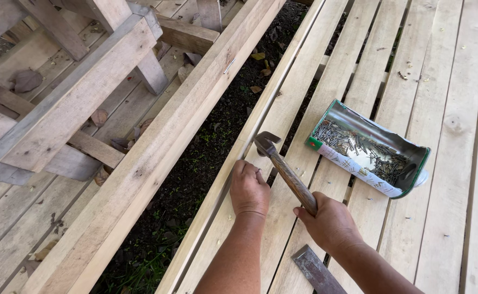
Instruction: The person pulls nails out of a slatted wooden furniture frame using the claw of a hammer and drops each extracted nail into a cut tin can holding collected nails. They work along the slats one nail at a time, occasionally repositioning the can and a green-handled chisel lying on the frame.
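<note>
My right hand [330, 224] grips the wooden handle of a claw hammer [282, 166], whose metal head hangs just above a pale wooden slat [282, 117]. My left hand [248, 189] rests on that slat right below the hammer head, fingers curled; whether it pinches a nail I cannot tell. To the right lies a cut-open tin [367, 149] on its side, holding several small nails.
Wooden slats [440, 125] lie side by side with narrow gaps. A long timber beam [157, 147] runs diagonally on the left, with dark soil [195, 163] between it and the slats. A wooden sawhorse [70, 92] stands upper left. A flat rusty metal piece [315, 270] lies near my right wrist.
</note>
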Demonstrator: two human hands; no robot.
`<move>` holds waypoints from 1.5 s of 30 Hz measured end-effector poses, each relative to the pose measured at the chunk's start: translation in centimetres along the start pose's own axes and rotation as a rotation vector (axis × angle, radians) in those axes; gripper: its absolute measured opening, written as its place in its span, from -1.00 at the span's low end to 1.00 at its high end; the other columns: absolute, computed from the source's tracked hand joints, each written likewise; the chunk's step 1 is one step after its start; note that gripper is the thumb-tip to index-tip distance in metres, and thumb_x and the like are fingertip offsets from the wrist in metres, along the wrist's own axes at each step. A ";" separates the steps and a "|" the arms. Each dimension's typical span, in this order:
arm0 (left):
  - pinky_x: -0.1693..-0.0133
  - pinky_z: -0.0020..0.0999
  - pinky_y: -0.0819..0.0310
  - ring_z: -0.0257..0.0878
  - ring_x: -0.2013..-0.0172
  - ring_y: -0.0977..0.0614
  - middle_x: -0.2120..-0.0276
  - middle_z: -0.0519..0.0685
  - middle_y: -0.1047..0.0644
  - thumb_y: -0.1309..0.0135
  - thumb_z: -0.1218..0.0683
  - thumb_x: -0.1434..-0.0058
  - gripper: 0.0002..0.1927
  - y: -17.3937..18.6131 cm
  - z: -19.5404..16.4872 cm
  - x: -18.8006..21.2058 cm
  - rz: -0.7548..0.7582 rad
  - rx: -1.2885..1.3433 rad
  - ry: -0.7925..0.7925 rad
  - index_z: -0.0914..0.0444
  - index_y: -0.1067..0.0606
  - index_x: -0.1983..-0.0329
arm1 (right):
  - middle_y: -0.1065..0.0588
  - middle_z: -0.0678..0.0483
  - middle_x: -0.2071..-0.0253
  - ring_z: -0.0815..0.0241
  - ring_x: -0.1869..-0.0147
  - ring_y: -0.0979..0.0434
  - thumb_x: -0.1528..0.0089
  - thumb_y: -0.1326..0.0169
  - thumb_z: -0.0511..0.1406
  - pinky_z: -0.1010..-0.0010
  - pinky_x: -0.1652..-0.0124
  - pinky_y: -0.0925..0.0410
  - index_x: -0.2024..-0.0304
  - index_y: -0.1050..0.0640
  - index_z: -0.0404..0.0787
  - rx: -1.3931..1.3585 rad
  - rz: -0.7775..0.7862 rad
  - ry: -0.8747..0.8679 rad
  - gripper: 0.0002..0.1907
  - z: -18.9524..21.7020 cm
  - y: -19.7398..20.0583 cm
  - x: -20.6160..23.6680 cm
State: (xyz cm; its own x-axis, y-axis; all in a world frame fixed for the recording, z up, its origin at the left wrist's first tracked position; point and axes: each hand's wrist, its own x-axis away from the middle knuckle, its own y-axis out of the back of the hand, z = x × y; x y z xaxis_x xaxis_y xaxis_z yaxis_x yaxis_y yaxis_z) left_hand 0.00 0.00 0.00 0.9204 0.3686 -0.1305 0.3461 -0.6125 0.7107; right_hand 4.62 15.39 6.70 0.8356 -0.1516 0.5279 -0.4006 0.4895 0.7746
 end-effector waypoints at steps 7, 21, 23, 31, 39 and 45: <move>0.13 -0.22 -0.62 -0.09 0.16 -0.64 0.17 -0.04 -0.51 -0.18 0.20 -0.17 -0.93 0.0 0.6 0.1 -0.025 -0.003 -0.010 0.28 -0.51 0.38 | -0.57 -0.07 0.45 0.06 0.34 -0.60 -0.26 -0.17 0.03 0.12 0.13 -0.45 0.30 -0.52 -0.20 -0.034 0.014 0.011 -0.57 1.4 0.4 1.7; -0.47 -0.21 0.09 -0.15 -0.38 -0.21 -0.25 -0.01 -0.31 0.04 0.01 -0.34 -0.60 1.8 0.9 1.7 0.233 -0.380 -0.225 0.18 -0.34 -0.22 | -0.37 0.04 0.60 0.24 0.62 -0.38 -0.28 -0.16 0.00 0.36 0.52 -0.46 0.13 -0.55 -0.21 -0.330 0.259 -0.301 -0.58 -7.8 0.7 4.5; -0.44 -0.11 0.24 -0.11 -0.43 -0.08 -0.38 0.00 -0.17 0.16 -0.07 -0.35 -0.45 2.1 1.2 2.3 0.218 -0.448 -0.294 0.17 -0.20 -0.37 | -0.40 0.02 0.61 0.25 0.60 -0.45 -0.28 -0.20 0.01 0.39 0.48 -0.53 0.15 -0.56 -0.29 -0.319 0.292 -0.327 -0.53 -8.9 0.7 4.8; -0.40 -0.06 0.44 -0.05 -0.48 0.20 -0.50 0.08 0.16 0.38 -0.37 -0.35 -0.15 3.9 1.9 7.4 0.117 -0.501 -0.553 0.21 0.15 -0.52 | -0.52 0.03 0.50 0.27 0.52 -0.49 -0.19 -0.31 0.03 0.41 0.40 -0.48 -0.01 -0.58 -0.21 -0.215 0.240 -0.404 -0.45 -11.4 -1.0 7.9; -0.41 -0.09 0.50 -0.06 -0.50 0.28 -0.59 0.07 0.27 0.38 -0.36 -0.35 -0.12 6.0 0.7 9.2 0.591 -0.611 -0.393 0.17 0.25 -0.54 | -0.62 -0.01 0.37 0.26 0.53 -0.56 -0.21 -0.28 0.05 0.46 0.37 -0.59 -0.20 -0.48 -0.20 -0.140 0.229 -0.453 -0.33 -12.5 -1.7 9.1; -0.44 -0.09 0.55 -0.08 -0.52 0.34 -0.56 0.04 0.35 0.51 -0.33 -0.40 -0.18 4.9 1.7 9.8 0.697 -0.687 -0.317 0.13 0.34 -0.57 | -0.65 -0.02 0.32 0.23 0.41 -0.65 -0.25 -0.22 0.08 0.40 0.30 -0.57 -0.18 -0.47 -0.21 0.012 0.107 -0.392 -0.35 -12.6 -2.5 10.1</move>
State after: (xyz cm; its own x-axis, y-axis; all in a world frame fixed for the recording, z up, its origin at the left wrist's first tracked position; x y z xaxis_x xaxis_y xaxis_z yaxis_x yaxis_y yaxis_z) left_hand 11.04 -0.60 1.00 0.9170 -0.1785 0.3567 -0.3705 -0.0505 0.9274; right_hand 18.75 23.43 5.68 0.5833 -0.4178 0.6966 -0.4838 0.5101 0.7111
